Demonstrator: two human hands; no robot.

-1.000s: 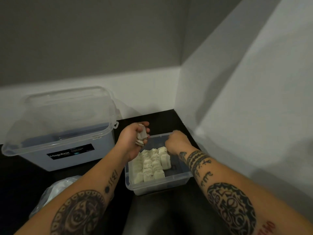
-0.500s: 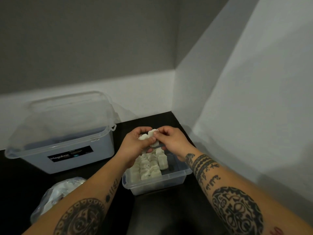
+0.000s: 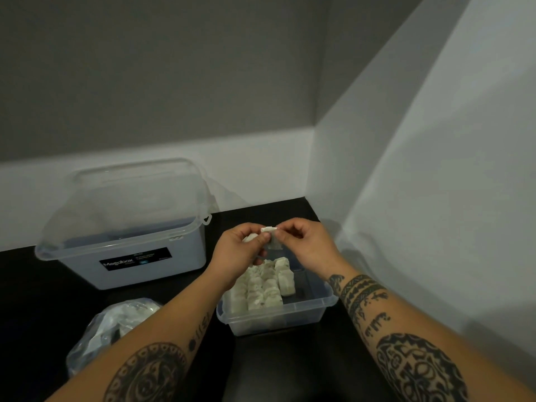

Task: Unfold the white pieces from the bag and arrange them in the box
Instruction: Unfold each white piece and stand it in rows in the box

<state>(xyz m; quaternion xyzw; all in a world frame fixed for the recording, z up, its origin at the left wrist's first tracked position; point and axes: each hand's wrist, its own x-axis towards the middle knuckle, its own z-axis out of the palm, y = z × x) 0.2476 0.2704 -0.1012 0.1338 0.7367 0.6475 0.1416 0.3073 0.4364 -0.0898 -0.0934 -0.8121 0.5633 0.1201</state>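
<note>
The job looks partway through, perhaps past the middle. The small clear box (image 3: 278, 320) directly below both hands already holds several tidy rows of unfolded pieces (image 3: 265, 288) standing close together. They fill the side under the left hand, while a strip of bare floor shows on the side under the right wrist, so there is room for more. The bag (image 3: 116, 323) lies well away from the hands, beside the left forearm near the elbow. White material shows through its plastic, so I judge that more pieces wait to be taken out, though how many cannot be told. The step in hand is the unfolding itself. The left hand (image 3: 237, 252) is curled, its thumb and fingertips closed on one end of a white piece (image 3: 268, 230). A pale lump (image 3: 250, 237) seems tucked deeper in its fingers; whether it is a separate piece or part of the same one I cannot tell. The right hand (image 3: 309, 248) faces it, thumb and forefinger pinching the other end of that piece, the remaining fingers loosely curled and holding nothing. The piece thus sits between the two hands, touching both, held in the air above the far end of the box and not yet set down. A larger lidded tub (image 3: 87, 265) stands beyond the left hand, apart from it.
</note>
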